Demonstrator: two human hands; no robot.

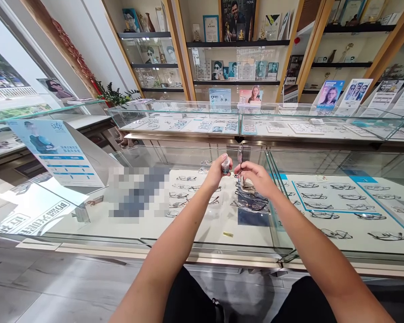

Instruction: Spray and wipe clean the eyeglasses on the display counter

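My left hand (218,170) is wrapped round a small clear spray bottle (226,165) with a white top, the thumb resting up by the nozzle. Just right of it, my right hand (255,172) pinches a pair of eyeglasses (240,154) turned on end, one lens pointing up. Part of the frame is hidden behind the fingers. Both hands are over the glass display counter (202,229). Beneath my right hand, several eyeglasses (252,205) lie in the case on a dark blue mat (252,219).
A blue and white sign (59,154) stands on the counter at left. More frames (343,197) fill the case at right. Across the gap runs another glass showcase (188,112). Shelves (235,44) with pictures line the back wall.
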